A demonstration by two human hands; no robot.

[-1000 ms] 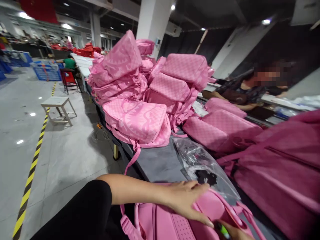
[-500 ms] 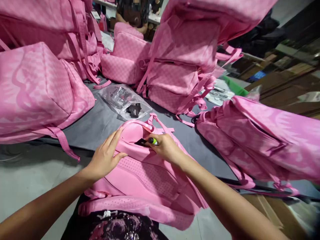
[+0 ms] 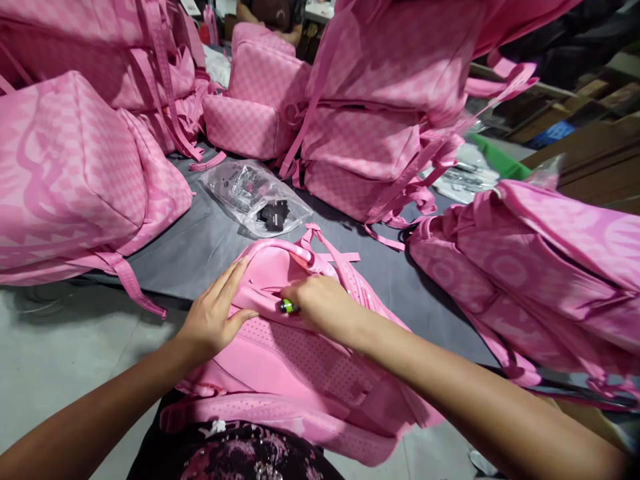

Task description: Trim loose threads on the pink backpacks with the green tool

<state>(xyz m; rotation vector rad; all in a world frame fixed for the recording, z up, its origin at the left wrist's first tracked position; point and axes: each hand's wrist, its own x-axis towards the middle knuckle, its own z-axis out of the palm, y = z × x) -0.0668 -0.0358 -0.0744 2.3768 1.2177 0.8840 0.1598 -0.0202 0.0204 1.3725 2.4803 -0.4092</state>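
A pink backpack (image 3: pixel 300 380) lies with its perforated back panel up, on my lap and the table edge, its top opening unzipped. My left hand (image 3: pixel 213 310) rests on the left rim of that opening, fingers stretched out flat and thumb apart. At the mouth of the opening, my right hand (image 3: pixel 323 307) is closed around a small black-and-green handle (image 3: pixel 287 306); its other end is hidden. The fingertips of this hand are partly out of sight in the bag. Just beyond lies a clear plastic bag (image 3: pixel 235 193) holding black tags (image 3: pixel 275 215).
More pink backpacks stand around the dark table (image 3: pixel 160 263): a large one (image 3: pixel 55 167) at left, a checkered stack (image 3: pixel 370 133) behind, another bag (image 3: pixel 540 267) at right. A green bin (image 3: pixel 500 159) is farther back. Across the table, a person's arm (image 3: pixel 287 37) shows.
My right hand has pushed lower at the opening, and the handle has swung down and left. The black tag seen beside it is now hidden. My left hand stays on the rim.
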